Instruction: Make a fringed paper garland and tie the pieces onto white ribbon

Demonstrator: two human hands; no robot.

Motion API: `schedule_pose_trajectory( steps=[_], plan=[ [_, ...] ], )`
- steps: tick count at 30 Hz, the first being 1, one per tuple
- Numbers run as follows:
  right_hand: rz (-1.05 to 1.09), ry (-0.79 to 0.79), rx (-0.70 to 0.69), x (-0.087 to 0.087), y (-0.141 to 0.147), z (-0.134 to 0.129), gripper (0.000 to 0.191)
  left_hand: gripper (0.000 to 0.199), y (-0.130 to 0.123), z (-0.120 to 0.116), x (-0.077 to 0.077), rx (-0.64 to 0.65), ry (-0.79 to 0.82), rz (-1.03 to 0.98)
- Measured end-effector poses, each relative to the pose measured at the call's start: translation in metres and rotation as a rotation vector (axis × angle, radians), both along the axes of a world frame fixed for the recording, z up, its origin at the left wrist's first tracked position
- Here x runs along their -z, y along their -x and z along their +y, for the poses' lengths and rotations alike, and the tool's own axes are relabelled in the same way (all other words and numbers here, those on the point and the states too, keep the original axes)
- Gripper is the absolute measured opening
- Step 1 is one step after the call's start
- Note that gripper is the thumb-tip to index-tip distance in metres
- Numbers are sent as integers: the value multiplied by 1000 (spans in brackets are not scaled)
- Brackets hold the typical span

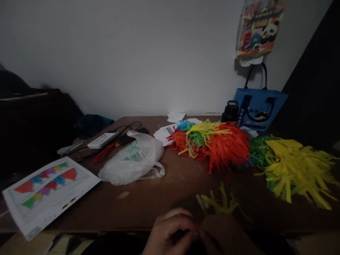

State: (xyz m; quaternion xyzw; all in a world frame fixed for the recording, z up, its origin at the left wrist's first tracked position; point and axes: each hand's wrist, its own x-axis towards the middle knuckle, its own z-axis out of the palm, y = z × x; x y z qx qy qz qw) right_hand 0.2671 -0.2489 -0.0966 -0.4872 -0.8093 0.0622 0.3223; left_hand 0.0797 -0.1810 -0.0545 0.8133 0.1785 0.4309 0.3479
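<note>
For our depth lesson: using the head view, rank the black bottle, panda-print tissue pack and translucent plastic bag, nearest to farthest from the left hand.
1. Translucent plastic bag, ahead-left of the left hand.
2. Black bottle, back right.
3. Panda-print tissue pack, high at right.

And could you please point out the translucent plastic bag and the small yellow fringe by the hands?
Translucent plastic bag (131,161), head view: middle of its crumpled body.
Small yellow fringe (225,204), head view: its central strip.
</note>
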Motion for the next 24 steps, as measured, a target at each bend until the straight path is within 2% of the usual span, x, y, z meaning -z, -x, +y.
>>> schedule_pose_trajectory(
  steps=[5,11,16,19,21,24],
  plan=[
    [25,34,2,-16,-1,1,32,19,4,1,-4,6,4,20],
    [72,-155,-52,-29,6,8,48,21,5,2,-2,54,18,39],
    [104,6,-49,-30,2,7,41,20,6,2,1,9,-7,50],
    [84,-42,-57,-29,1,6,44,18,6,1,3,14,-6,68],
    [87,-47,-51,-29,2,6,45,14,7,2,3,1,30,95],
    [114,-8,-32,-31,2,6,44,8,8,5,4,-20,181,130]
  ],
)
